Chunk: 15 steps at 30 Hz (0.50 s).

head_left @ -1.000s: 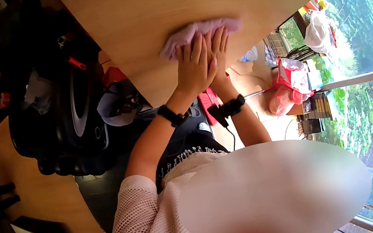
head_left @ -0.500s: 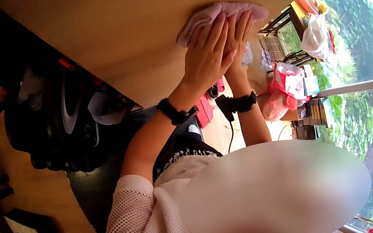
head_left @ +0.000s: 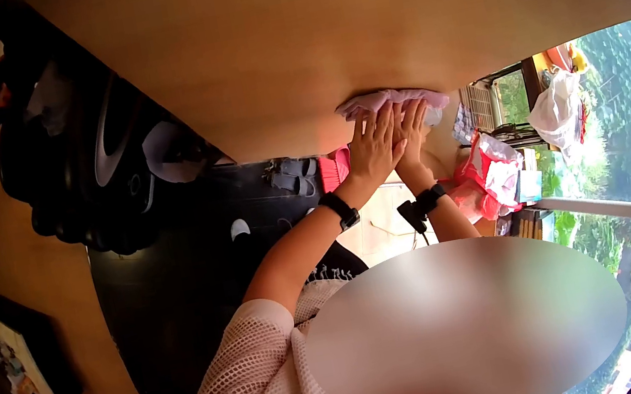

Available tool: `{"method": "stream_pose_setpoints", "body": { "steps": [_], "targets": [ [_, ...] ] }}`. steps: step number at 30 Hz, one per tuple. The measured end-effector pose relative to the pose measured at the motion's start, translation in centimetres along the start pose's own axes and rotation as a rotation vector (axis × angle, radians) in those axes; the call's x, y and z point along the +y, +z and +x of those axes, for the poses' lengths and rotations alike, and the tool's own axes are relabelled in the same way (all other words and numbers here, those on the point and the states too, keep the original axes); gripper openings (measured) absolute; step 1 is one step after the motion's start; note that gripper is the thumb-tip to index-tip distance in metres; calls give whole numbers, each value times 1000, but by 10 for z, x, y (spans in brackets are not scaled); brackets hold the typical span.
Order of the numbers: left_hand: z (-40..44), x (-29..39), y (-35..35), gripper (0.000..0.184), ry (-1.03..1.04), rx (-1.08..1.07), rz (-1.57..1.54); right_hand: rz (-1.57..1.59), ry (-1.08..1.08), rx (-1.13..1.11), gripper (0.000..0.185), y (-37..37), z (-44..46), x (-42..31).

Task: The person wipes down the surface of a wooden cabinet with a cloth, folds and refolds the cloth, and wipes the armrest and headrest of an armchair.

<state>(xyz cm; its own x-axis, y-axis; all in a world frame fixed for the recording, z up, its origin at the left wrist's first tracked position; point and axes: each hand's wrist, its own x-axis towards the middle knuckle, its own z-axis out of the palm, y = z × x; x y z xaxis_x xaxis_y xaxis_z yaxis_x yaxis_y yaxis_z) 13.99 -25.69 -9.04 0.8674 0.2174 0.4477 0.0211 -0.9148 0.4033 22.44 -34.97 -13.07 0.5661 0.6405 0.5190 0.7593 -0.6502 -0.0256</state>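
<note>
A light purple cloth (head_left: 383, 99) lies bunched on the wooden tabletop (head_left: 242, 66), close to its near edge. My left hand (head_left: 373, 149) rests on the cloth with its fingers stretched out and its back facing up. Just beside it on the right, my right hand (head_left: 411, 142) also presses its extended fingers on the cloth, partly overlapped by my left hand. A black band circles each wrist. The hands hide the cloth's near side.
Left of the tabletop is a black padded chair (head_left: 68, 181). Slippers (head_left: 295, 177) lie on the dark floor (head_left: 174, 306), near a red object (head_left: 336, 168). At the right are red and white bags (head_left: 488, 171), a white plastic bag (head_left: 558, 112) and a window (head_left: 629, 108).
Both hands and the cloth have shifted right, and now appear nearer the tabletop's near edge. The view has also shifted, showing more dark floor and the slippers.
</note>
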Motion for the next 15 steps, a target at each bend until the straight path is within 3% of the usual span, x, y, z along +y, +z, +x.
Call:
{"method": "stream_pose_setpoints", "body": {
  "steps": [5,10,15],
  "targets": [
    [-13,-28,-20,70,-25,57,0,40,-20,-14,53,8,16,-49],
    [-40,-102,-72,71,-76,61,60,-59,-70,-28,51,38,41,-137],
    [-82,-181,-134,69,-224,42,70,188,-283,-65,57,43,76,-239]
  ]
}}
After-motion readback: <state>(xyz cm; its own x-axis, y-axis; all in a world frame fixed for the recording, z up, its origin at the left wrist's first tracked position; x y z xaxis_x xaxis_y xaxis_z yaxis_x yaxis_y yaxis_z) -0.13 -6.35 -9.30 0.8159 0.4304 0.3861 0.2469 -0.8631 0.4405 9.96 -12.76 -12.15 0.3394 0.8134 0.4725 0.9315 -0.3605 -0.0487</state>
